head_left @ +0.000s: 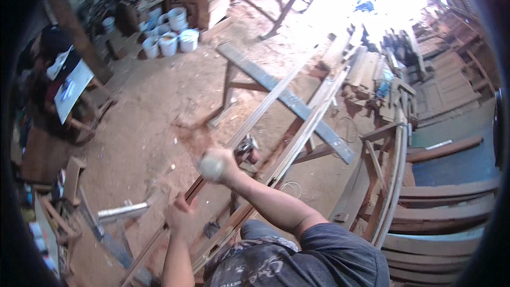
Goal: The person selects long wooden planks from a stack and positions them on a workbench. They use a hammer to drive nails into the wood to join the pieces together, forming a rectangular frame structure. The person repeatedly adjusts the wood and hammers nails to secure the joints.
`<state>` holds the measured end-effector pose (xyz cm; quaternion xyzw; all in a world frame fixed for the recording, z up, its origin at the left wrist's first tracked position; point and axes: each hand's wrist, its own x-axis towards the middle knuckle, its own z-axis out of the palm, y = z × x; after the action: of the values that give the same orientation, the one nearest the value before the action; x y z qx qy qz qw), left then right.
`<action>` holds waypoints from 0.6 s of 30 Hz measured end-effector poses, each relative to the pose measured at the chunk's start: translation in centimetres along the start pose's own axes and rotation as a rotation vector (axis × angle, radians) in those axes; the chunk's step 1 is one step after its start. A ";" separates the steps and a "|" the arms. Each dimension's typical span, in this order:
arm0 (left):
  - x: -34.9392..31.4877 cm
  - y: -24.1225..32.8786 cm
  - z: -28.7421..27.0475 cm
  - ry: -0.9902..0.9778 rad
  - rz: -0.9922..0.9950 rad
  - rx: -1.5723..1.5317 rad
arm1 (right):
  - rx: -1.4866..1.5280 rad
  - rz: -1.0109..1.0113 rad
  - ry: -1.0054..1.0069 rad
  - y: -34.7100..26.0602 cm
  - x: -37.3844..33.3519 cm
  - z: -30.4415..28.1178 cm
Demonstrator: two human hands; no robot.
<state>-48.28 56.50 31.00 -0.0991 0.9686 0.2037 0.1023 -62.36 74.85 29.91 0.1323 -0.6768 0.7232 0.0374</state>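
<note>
My right hand (228, 166) is closed round a thing with a round, pale end (211, 167). Motion blurs it, so its kind is not clear. It is above a long, narrow wooden strip (255, 114), which runs from the lower left up toward the bright far end. Nearer to me, my left hand (179, 214) is closed on the reddish-brown part of this length of wood, its fingers bent over the edge. A second set of long wooden pieces (300, 146) lies to the right, roughly parallel.
A blue-grey plank trestle (287, 97) supports the long pieces. Beneath them sits a small metallic object (246, 148). White buckets (169, 43) stand at back left, near a person with a pale board (73, 91). Stacked timber (441, 212) fills the right side; offcuts (122, 210) lie left.
</note>
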 end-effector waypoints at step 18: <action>1.3 -0.7 0.9 0.052 0.007 0.120 | 0.975 0.328 0.594 -6.6 7.9 -11.9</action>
<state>-49.22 56.00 29.62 -0.0947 0.9817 0.1431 0.0819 -70.13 86.13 37.65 -0.1801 -0.2389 0.9530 0.0480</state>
